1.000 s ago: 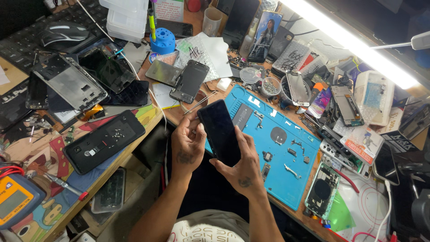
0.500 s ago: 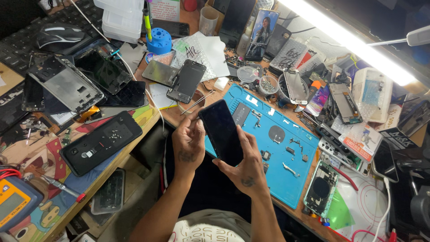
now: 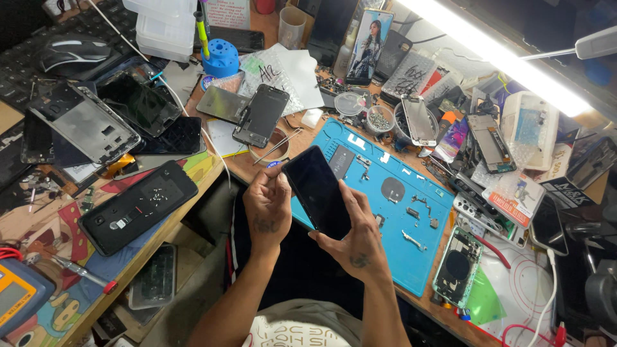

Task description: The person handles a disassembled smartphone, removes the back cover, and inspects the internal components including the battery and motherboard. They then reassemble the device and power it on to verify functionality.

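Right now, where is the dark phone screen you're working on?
The dark phone screen is mid-frame in the head view, held between the left hand and right hand, over the near-left edge of the blue repair mat.

The phone (image 3: 316,191) shows a plain black screen. The work mat (image 3: 411,218) is bright blue with small silver parts. The tool holder (image 3: 222,59) is blue; the pen (image 3: 201,29) in it is yellow-green. The desk mat (image 3: 58,238) carries a multicoloured cartoon print. The meter (image 3: 16,297) is orange and grey.
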